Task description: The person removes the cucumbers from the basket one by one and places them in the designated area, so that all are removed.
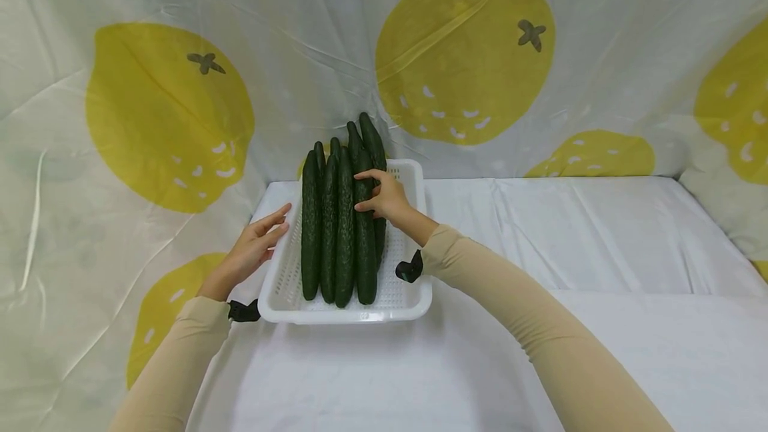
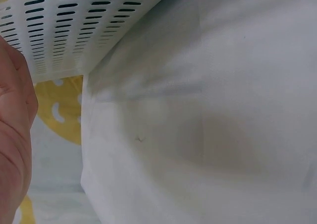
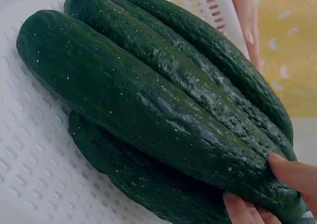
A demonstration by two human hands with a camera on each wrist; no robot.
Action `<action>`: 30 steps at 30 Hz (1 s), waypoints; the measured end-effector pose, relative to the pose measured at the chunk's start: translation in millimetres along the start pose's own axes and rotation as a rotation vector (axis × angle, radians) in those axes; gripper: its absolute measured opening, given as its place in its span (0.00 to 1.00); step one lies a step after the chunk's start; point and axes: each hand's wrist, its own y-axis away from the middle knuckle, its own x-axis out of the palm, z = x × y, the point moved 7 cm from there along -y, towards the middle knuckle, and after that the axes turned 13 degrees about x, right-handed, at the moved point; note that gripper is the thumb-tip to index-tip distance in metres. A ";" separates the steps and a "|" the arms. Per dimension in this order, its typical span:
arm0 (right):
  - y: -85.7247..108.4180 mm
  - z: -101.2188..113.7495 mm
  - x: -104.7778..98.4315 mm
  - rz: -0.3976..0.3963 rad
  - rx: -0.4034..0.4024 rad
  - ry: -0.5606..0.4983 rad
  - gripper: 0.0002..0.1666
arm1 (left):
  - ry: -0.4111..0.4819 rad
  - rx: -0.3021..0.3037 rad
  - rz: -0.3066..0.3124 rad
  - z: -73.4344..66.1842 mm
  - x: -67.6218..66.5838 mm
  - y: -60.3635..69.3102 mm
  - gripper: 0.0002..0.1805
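Several dark green cucumbers (image 1: 345, 239) lie side by side in a white perforated plastic basket (image 1: 345, 317), their far ends sticking out over its back rim. My right hand (image 1: 389, 197) grips one cucumber (image 1: 366, 252) toward its far end. In the right wrist view, the thumb and fingertips of the right hand (image 3: 292, 182) sit on opposite sides of that cucumber (image 3: 133, 92). My left hand (image 1: 252, 245) is at the basket's left side with fingers extended. The left wrist view shows only part of this hand (image 2: 15, 130) beside the slotted basket wall (image 2: 79, 60).
A white cloth (image 1: 510, 352) covers the table under the basket and stretches to the right. Behind and to the left hangs a pale curtain with yellow lemon prints (image 1: 468, 52). Each wrist carries a small black device (image 1: 243, 312).
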 end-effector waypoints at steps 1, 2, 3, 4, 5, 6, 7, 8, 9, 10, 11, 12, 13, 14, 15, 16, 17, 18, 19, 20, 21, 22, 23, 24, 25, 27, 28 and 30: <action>-0.2 0.3 -0.5 -0.002 0.000 -0.005 0.37 | 0.008 0.001 -0.002 0.0 -0.1 -0.4 0.32; -0.4 0.5 -1.0 -0.004 0.002 -0.011 0.37 | 0.014 0.004 -0.004 0.0 -0.1 -0.9 0.32; -0.6 0.6 -1.6 -0.004 0.004 -0.018 0.36 | 0.024 0.007 -0.007 -0.1 0.1 -1.4 0.32; -1.1 0.4 -2.1 -0.003 0.008 -0.024 0.36 | 0.033 0.010 -0.011 -0.1 0.1 -1.8 0.32; -1.5 0.1 -2.5 -0.001 0.012 -0.030 0.36 | 0.040 0.012 -0.014 0.0 0.3 -2.2 0.32; -1.6 -0.1 -2.9 0.001 0.016 -0.033 0.36 | 0.052 0.014 -0.015 -0.1 0.9 -2.7 0.32; -2.1 -0.7 -3.2 0.005 0.021 -0.037 0.36 | 0.055 0.017 -0.016 -0.2 1.3 -2.8 0.32; -2.5 -1.2 -3.5 0.008 0.026 -0.042 0.36 | 0.054 0.019 -0.017 -0.4 1.8 -2.9 0.32; -2.8 -1.6 -3.8 0.012 0.030 -0.046 0.36 | 0.056 0.021 -0.016 -0.8 2.3 -2.7 0.32; -2.9 -1.8 -4.0 0.015 0.034 -0.049 0.36 | 0.055 0.021 -0.017 -0.9 2.5 -2.6 0.32; -2.6 -1.4 -4.2 0.018 0.036 -0.050 0.36 | 0.053 0.021 -0.017 -0.8 2.6 -2.4 0.32; -2.2 -0.9 -4.4 0.021 0.036 -0.048 0.36 | 0.053 0.023 -0.018 -1.0 2.7 -2.1 0.32; -1.9 -0.2 -4.8 0.021 0.035 -0.044 0.36 | 0.053 0.025 -0.018 -1.3 2.5 -1.7 0.32; -1.5 1.1 -5.3 0.021 0.030 -0.040 0.36 | 0.061 0.026 -0.020 -1.1 2.2 -1.6 0.32; -1.1 2.5 -5.6 0.021 0.024 -0.038 0.36 | 0.072 0.028 -0.022 -1.0 1.9 -1.3 0.32; -0.8 3.8 -6.5 0.020 0.018 -0.034 0.36 | 0.085 0.029 -0.024 -0.6 1.7 -1.7 0.32; -0.4 5.2 -7.4 0.020 0.012 -0.030 0.35 | 0.099 0.032 -0.025 -0.4 1.5 -2.0 0.32; 0.0 6.6 -8.5 0.021 0.006 -0.026 0.35 | 0.113 0.035 -0.026 -0.5 1.5 -2.2 0.32; 0.2 7.8 -9.6 0.022 0.002 -0.027 0.35 | 0.126 0.037 -0.027 -0.3 1.3 -2.4 0.32; 0.4 8.5 -10.7 0.025 0.002 -0.030 0.35 | 0.134 0.038 -0.030 0.1 1.0 -2.6 0.32; 0.7 9.2 -12.2 0.027 0.004 -0.033 0.35 | 0.136 0.039 -0.029 -0.3 1.0 -2.4 0.32; 1.3 9.9 -13.7 0.029 0.007 -0.034 0.36 | 0.132 0.038 -0.030 -0.2 0.9 -2.4 0.32; 2.1 10.7 -15.5 0.031 0.011 -0.036 0.36 | 0.126 0.036 -0.031 -0.2 0.9 -2.3 0.32; 2.6 11.4 -17.4 0.034 0.016 -0.040 0.36 | 0.118 0.035 -0.032 -0.2 0.8 -2.2 0.32; 2.8 11.9 -19.6 0.033 0.022 -0.043 0.36 | 0.110 0.032 -0.033 0.0 0.8 -2.1 0.32; 3.8 13.8 -24.6 0.032 0.030 -0.044 0.36 | 0.106 0.030 -0.032 -0.2 1.2 -2.1 0.32; 4.3 15.0 -26.8 0.037 0.032 -0.051 0.37 | 0.111 0.029 -0.033 -0.1 1.3 -2.3 0.31; 5.0 17.7 -32.0 0.044 0.037 -0.064 0.37 | 0.130 0.034 -0.031 -0.9 1.8 -2.6 0.32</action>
